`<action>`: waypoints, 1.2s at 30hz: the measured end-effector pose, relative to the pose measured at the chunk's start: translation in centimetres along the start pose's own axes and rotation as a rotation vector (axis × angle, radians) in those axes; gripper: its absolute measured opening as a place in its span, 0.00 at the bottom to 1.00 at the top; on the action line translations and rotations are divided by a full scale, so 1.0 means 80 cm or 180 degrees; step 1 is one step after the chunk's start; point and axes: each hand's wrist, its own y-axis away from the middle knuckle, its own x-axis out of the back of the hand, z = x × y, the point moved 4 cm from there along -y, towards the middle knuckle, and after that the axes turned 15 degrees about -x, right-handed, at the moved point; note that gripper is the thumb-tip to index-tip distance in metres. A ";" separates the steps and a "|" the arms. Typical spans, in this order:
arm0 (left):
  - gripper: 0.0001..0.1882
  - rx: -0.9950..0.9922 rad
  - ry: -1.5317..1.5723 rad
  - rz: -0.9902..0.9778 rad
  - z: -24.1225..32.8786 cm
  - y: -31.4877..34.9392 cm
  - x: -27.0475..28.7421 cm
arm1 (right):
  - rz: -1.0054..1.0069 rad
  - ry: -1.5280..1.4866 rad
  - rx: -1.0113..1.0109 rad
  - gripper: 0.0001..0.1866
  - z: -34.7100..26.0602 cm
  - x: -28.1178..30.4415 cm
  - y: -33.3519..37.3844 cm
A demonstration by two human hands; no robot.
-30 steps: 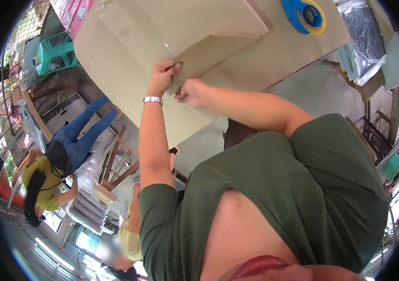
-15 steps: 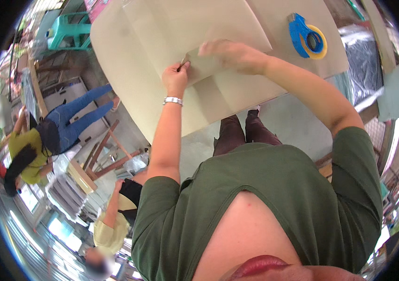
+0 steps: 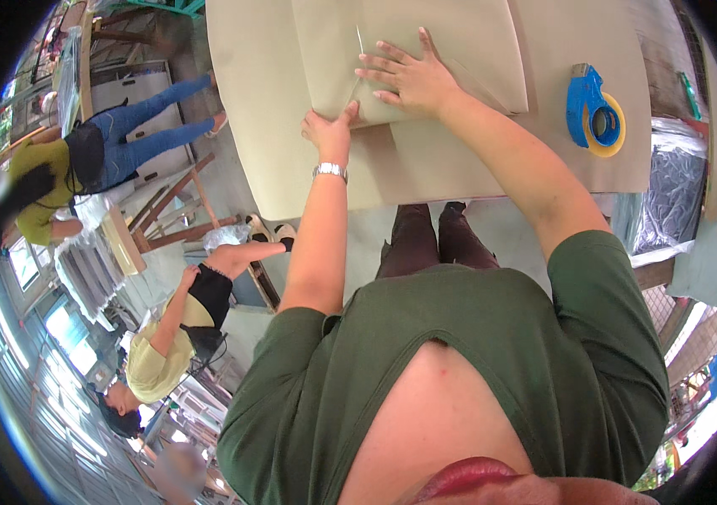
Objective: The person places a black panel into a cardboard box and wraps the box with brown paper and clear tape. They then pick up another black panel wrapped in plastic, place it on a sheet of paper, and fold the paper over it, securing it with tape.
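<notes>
Two bare hands press on a tan cardboard sheet with folded panels [image 3: 480, 50], which lies on the far part of a broad, flat tan work surface [image 3: 266, 160]. The right hand [image 3: 417, 82] is open, palm down, fingers spread and pointing left across the cardboard. The left hand [image 3: 331, 135] touches the sheet's near edge, its thumb stretched toward the right hand and its fingers bent — whether it pinches the edge or merely presses, I cannot quite tell from this angle. A silver metal-link band [image 3: 330, 172] circles the left wrist. Just beyond the left thumb, a thin shiny streak [image 3: 359, 39] runs along the cardboard.

To the right of the sheet, apart from both hands, lies a blue tape dispenser [image 3: 579, 105] with a ring-shaped roll of yellowish tape [image 3: 615, 139]. Past the right edge of the work surface stands a dark bundle wrapped in clear plastic [image 3: 670, 198]. On the left are two other people — one in a yellow-green top and blue jeans [image 3: 144, 126], the other, nearer, in a pale yellow shirt [image 3: 156, 362] and black shorts [image 3: 209, 295].
</notes>
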 end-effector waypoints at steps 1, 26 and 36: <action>0.39 0.0113 0.0162 0.0052 -0.004 0.000 -0.005 | 0.0213 -0.0059 -0.0023 0.25 0.003 -0.001 0.000; 0.42 0.0418 0.0768 0.0059 0.018 -0.009 0.005 | -0.1997 -0.0426 0.0155 0.43 -0.085 0.120 -0.108; 0.43 0.0387 0.0812 0.0070 0.008 -0.010 0.005 | -0.2278 0.0231 -0.0056 0.38 -0.055 0.101 -0.110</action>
